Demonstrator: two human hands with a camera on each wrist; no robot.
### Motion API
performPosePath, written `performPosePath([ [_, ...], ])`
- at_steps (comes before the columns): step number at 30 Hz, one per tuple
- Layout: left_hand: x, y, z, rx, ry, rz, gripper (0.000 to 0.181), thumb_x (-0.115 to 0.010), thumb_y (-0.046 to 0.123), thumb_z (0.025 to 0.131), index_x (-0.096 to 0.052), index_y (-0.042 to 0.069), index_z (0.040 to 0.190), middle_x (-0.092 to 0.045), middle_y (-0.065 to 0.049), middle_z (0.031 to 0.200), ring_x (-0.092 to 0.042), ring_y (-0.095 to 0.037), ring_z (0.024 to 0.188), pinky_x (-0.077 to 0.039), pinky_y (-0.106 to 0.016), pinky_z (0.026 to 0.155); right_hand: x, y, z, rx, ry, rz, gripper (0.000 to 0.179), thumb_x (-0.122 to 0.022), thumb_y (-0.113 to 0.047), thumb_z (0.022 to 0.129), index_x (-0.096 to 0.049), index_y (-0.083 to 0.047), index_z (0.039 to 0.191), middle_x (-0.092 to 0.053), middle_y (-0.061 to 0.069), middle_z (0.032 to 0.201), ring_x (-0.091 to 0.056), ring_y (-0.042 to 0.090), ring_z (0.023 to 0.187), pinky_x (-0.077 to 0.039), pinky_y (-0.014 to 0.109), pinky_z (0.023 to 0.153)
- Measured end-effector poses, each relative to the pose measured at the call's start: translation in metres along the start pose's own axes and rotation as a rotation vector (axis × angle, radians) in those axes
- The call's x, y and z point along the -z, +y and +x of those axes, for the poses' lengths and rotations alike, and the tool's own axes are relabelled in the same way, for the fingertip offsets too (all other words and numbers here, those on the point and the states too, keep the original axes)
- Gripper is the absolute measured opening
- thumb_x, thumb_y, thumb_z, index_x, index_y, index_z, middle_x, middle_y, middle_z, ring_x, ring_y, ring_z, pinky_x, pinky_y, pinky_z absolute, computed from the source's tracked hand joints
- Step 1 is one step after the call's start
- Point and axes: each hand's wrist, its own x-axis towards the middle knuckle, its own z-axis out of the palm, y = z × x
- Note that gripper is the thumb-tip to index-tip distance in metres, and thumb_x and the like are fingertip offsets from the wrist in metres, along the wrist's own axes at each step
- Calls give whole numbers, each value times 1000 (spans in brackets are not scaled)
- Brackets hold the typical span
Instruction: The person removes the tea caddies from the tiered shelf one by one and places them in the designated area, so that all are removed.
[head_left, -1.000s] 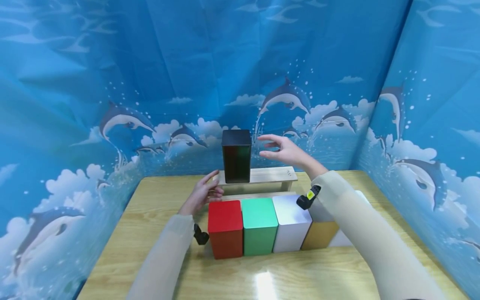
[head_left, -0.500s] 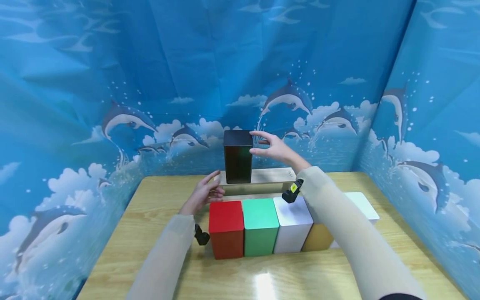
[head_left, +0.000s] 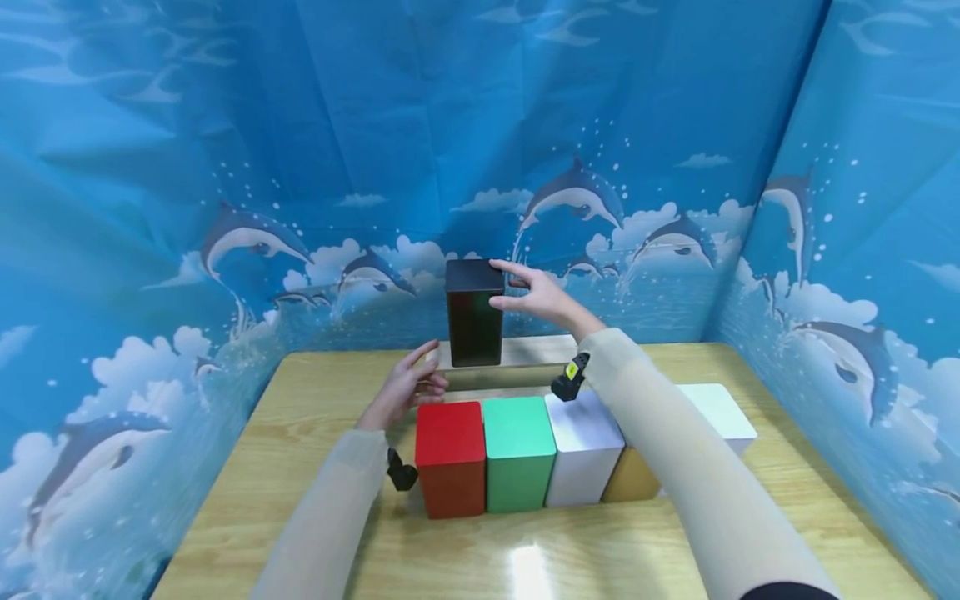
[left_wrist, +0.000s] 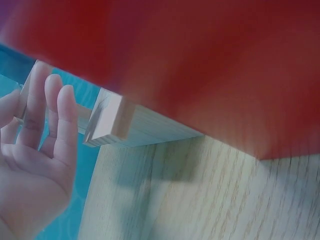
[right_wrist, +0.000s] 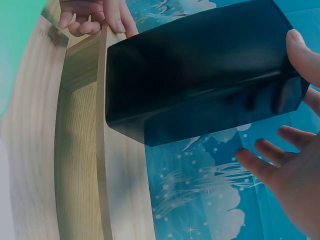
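A tall black block (head_left: 475, 321) stands upright on the upper board of a pale wooden stand (head_left: 536, 350), near its left end. My right hand (head_left: 542, 298) reaches over the block's upper right side, thumb at the front and index finger at the top rear, pinching it. In the right wrist view, the other fingers (right_wrist: 270, 160) spread away from the block. At the stand's left end, my left hand (head_left: 405, 387) holds the upper board's end between thumb and index finger; its remaining fingers (left_wrist: 65, 115) extend loosely in the left wrist view.
In front of the stand, several similar blocks stand in a row: red (head_left: 450, 458), green (head_left: 519, 454), silver (head_left: 583, 450), gold (head_left: 630, 479) and white (head_left: 716, 412). My right forearm partly covers the last two. A blue dolphin-print curtain (head_left: 360, 167) borders the wooden table (head_left: 300, 433).
My right hand has moved left from beside the black block onto its upper right edge. The left hand stays at the stand's end, and the blocks keep their places.
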Motion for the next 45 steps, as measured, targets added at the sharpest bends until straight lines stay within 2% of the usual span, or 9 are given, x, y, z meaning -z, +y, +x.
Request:
performPosePath([
  [4, -3, 8, -7, 14, -30, 7, 50, -47, 25, 99, -30, 25, 146, -67, -7, 83, -65, -20, 74, -50, -45, 83, -3, 5, 3, 2, 42, 49, 67, -70, -39, 82, -38, -34, 141, -19, 1, 152, -25, 30, 135, -35, 52, 100],
  [9, -5, 12, -12, 7, -50, 17, 52, -46, 24, 99, -26, 22, 148, -67, -7, 84, -65, -19, 75, -46, -50, 88, -8, 8, 3, 81, 68, 107, 61, -72, -33, 82, -44, -25, 136, -23, 0, 150, -28, 28, 134, -38, 49, 99],
  [16, -1, -5, 4, -10, 51, 10, 46, -54, 31, 95, -42, 31, 139, -67, -11, 83, -65, -19, 70, -55, -40, 73, -12, 6, 2, 161, 77, 148, 57, -71, -26, 83, -44, -14, 132, -29, 4, 146, -32, 28, 131, -38, 46, 100],
  [20, -2, -4, 4, 4, 68, 19, 46, -55, 32, 94, -43, 33, 138, -67, -15, 89, -65, -20, 72, -54, -41, 75, -14, -5, -6, 168, 47, 190, 55, -69, -19, 84, -44, -8, 132, -33, 9, 141, -39, 30, 125, -42, 47, 95],
  [25, -1, -3, 2, 22, 56, 26, 49, -55, 34, 94, -40, 33, 140, -65, -19, 97, -66, -22, 76, -51, -45, 81, -16, -9, -11, 172, 27, 124, 55, -65, -21, 87, -45, -11, 137, -33, 12, 143, -37, 33, 124, -40, 52, 95],
  [29, -1, -4, 2, 21, 47, 27, 49, -55, 34, 94, -38, 34, 140, -65, -18, 96, -66, -23, 77, -50, -46, 83, -16, 1, -5, 155, 65, 31, 57, -67, -34, 85, -48, -24, 137, -26, 8, 149, -28, 29, 131, -36, 54, 98],
  [33, -2, -5, 4, 17, 60, 7, 47, -56, 32, 94, -42, 34, 138, -66, -15, 92, -66, -22, 74, -52, -46, 80, -16, 10, -2, 149, 106, 11, 56, -70, -38, 82, -51, -31, 134, -24, 4, 149, -23, 27, 133, -36, 53, 98],
  [39, -2, -7, 5, 2, 55, -9, 47, -52, 27, 96, -39, 30, 141, -67, -15, 89, -66, -19, 70, -54, -43, 74, -12, 4, -11, 176, 113, 24, 54, -71, -32, 82, -53, -26, 133, -25, 4, 148, -22, 25, 133, -39, 51, 96],
  [45, -2, -6, 4, -8, 74, -20, 47, -54, 28, 95, -41, 29, 140, -66, -20, 92, -66, -18, 67, -55, -41, 69, -3, -19, -33, 200, 113, 40, 53, -68, -21, 84, -52, -12, 134, -27, 11, 147, -24, 29, 131, -41, 50, 94],
])
